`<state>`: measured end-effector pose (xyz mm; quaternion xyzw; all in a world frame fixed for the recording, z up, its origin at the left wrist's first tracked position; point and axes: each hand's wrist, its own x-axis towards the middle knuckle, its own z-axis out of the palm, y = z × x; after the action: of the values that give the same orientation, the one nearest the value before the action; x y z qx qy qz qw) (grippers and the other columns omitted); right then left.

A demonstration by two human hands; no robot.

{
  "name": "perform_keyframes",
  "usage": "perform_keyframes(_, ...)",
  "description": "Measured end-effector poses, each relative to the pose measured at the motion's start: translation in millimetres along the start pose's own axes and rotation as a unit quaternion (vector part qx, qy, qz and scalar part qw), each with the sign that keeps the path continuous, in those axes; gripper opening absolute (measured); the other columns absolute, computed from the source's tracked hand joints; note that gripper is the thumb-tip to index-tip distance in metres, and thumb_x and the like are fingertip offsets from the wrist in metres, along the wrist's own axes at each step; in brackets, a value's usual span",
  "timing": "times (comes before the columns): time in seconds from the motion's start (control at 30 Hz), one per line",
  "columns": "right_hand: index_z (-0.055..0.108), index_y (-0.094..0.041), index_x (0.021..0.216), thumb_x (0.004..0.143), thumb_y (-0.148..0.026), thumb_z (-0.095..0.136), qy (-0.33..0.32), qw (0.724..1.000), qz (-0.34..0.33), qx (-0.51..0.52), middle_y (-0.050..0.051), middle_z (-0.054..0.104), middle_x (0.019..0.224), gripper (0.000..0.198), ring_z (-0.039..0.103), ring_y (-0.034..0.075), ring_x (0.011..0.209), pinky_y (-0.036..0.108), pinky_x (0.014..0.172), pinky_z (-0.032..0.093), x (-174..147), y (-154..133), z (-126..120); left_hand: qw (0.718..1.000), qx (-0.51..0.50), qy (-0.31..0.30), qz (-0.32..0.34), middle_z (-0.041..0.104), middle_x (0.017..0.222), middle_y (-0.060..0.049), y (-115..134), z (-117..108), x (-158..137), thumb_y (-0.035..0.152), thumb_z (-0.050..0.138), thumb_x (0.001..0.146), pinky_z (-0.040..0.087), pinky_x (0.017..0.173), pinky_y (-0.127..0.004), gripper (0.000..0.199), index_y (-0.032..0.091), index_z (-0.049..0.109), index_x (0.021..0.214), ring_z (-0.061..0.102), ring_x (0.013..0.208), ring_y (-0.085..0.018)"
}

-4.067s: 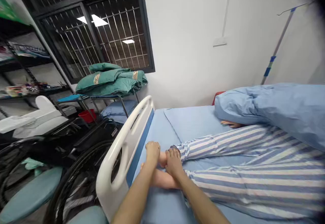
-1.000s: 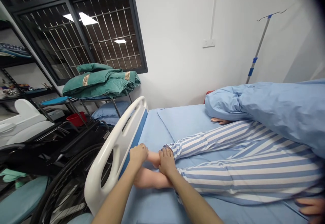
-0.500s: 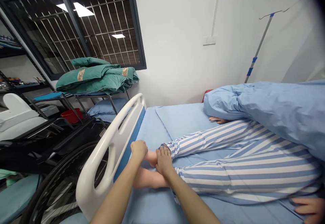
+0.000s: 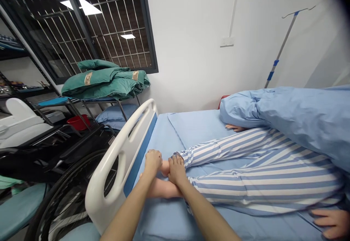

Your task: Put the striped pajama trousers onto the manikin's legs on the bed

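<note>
The far foot [image 4: 164, 168] lies directly between the two hands, only a short stretch of it bare, and its long axis runs roughly along the line from one hand to the other. The left hand [image 4: 153, 160] is curled around the toe end, at the side toward the white footboard [image 4: 100, 177]; the right hand [image 4: 177, 170] is wrapped over the ankle end, its fingers reaching across to the far side beside the cuff of the striped trousers [image 4: 259, 179]. Both hands appear to be grasping, though their undersides are hidden and how firmly they press cannot be told. The left hand is the nearer to the toes, the right to the leg, which stretches off to the right of the hands and slightly away. The near foot [image 4: 164, 189] lies on the wearer's side of the hands, partly under the forearms, on the blue bed sheet [image 4: 191, 124]. Beyond the right hand, farther up the legs, a blue quilt [image 4: 287, 113] is heaped. Compared with a second ago, the left hand sits closer to the right and less of the far foot shows between them, while the right hand keeps its place over the ankle end.
</note>
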<state>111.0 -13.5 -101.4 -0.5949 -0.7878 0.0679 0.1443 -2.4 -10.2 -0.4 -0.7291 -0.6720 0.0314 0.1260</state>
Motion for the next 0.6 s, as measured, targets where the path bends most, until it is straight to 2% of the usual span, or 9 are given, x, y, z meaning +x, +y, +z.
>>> perform_keyframes(0.17,0.038,-0.016,0.122,0.062,-0.03,0.056,0.023,1.0,-0.007,0.01,0.013,0.031,0.132,0.064,0.015,0.029,0.125,0.039,0.1,0.005,0,2,4,0.998,0.013,0.066,0.008,0.053,0.091,-0.017,-1,5,-17,0.022,0.038,0.075,0.042,0.063,-0.03,0.03,0.008,0.06,0.091,0.047,0.089,-0.025)
perform_keyframes(0.23,0.039,-0.016,0.122,0.061,-0.03,0.056,0.029,0.999,-0.009,0.013,0.013,0.032,0.132,0.064,0.015,0.029,0.125,0.04,0.1,0.005,0,2,6,0.997,0.023,0.078,-0.009,0.051,0.093,-0.017,1,7,-22,0.023,0.038,0.075,0.042,0.059,-0.029,0.035,0.007,0.057,0.1,0.047,0.087,-0.024)
perform_keyframes(0.37,0.038,-0.016,0.123,0.063,-0.029,0.054,0.026,1.0,-0.005,0.01,0.013,0.031,0.133,0.064,0.016,0.029,0.125,0.04,0.1,0.006,1,2,7,0.992,0.038,0.099,-0.069,0.048,0.101,-0.02,8,6,-23,0.022,0.036,0.075,0.043,0.056,-0.029,0.052,0.002,0.036,0.124,0.05,0.082,-0.024)
perform_keyframes(0.4,0.037,-0.016,0.123,0.063,-0.029,0.054,0.024,1.0,-0.005,0.009,0.013,0.031,0.133,0.064,0.016,0.029,0.125,0.04,0.1,0.006,1,2,7,0.991,0.038,0.097,-0.083,0.048,0.102,-0.022,9,5,-22,0.021,0.035,0.076,0.043,0.055,-0.028,0.052,0.001,0.035,0.124,0.052,0.081,-0.023)
perform_keyframes(0.47,0.036,-0.016,0.124,0.063,-0.03,0.055,0.02,1.0,-0.005,0.008,0.013,0.03,0.133,0.066,0.015,0.029,0.125,0.04,0.1,0.005,1,2,7,0.992,0.033,0.073,-0.092,0.049,0.101,-0.023,8,1,-18,0.02,0.033,0.076,0.043,0.056,-0.027,0.046,-0.001,0.043,0.117,0.054,0.079,-0.022)
perform_keyframes(0.6,0.035,-0.015,0.125,0.064,-0.031,0.054,0.017,1.0,-0.003,0.008,0.014,0.03,0.133,0.065,0.016,0.029,0.125,0.041,0.1,0.005,2,2,6,0.998,0.029,-0.01,-0.058,0.056,0.088,-0.017,3,-6,-4,0.017,0.03,0.077,0.043,0.06,-0.028,0.037,0.005,0.059,0.096,0.057,0.075,-0.019)
